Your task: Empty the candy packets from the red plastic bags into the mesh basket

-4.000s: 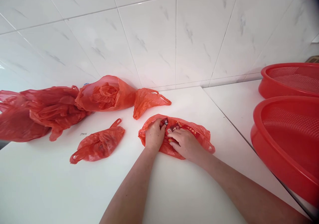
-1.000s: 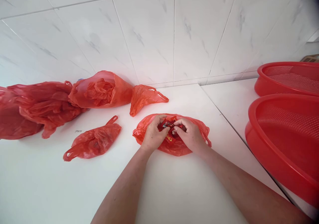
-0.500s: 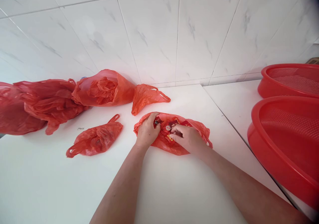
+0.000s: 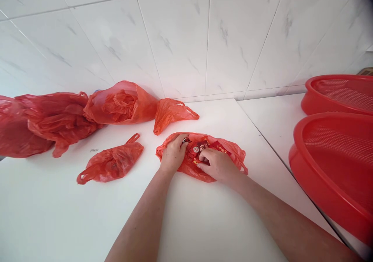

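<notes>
A red plastic bag (image 4: 189,169) lies flat on the white table (image 4: 87,215) under both hands. My left hand (image 4: 174,153) rests on its upper left part, fingers curled into the plastic beside a small foil-wrapped piece (image 4: 185,140). Red printed packets (image 4: 214,146) lie in the bag's middle, and my right hand (image 4: 218,165) has its fingertips on them. Whether those fingers pinch anything is hidden. Another crumpled red bag (image 4: 110,163) lies to the left of my left hand.
Farther back, several red bags (image 4: 55,118) are heaped along the white tiled wall (image 4: 175,40), with one open bag (image 4: 122,103) and a small one (image 4: 171,115). Two red mesh baskets (image 4: 298,149) stand on the right, beyond the table's seam.
My right hand has shifted slightly down and right across the packets, showing more of their print. My left hand has moved only slightly. The other bags stay in place.
</notes>
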Tool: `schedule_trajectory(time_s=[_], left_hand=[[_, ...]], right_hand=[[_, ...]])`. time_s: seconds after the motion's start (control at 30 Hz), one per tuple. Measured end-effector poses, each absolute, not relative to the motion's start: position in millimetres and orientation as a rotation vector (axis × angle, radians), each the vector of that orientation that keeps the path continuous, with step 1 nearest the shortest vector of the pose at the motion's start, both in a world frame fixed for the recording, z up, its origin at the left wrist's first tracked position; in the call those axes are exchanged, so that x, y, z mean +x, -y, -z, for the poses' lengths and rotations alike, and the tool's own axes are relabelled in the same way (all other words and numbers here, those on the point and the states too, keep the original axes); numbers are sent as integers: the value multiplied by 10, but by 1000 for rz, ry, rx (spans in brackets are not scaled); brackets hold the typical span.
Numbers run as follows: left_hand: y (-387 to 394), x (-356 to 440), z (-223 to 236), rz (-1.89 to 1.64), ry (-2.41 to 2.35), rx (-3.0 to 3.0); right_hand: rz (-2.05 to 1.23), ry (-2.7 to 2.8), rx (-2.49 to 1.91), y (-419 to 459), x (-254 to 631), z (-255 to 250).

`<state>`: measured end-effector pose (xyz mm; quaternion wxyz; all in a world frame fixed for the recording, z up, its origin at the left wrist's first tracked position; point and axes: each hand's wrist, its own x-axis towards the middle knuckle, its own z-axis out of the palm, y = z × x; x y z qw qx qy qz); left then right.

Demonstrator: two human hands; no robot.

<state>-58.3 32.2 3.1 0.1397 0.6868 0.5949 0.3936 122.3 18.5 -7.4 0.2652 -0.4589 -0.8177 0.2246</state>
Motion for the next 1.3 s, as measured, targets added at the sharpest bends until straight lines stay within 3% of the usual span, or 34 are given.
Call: schedule_trajectory(time_s=[0.7, 1.03, 1.3], left_hand=[[-340, -577, 8, -1145, -1771, 1896], [-312, -552, -41, -795, -1999, 1750], [-332, -573, 25, -798, -1951, 1817]], right_hand=[[-643, 1924, -1308, -216, 1290, -37], [-631, 1748, -1448, -288, 1332, -22], [-653, 1830, -1427, -311, 1350, -10]])
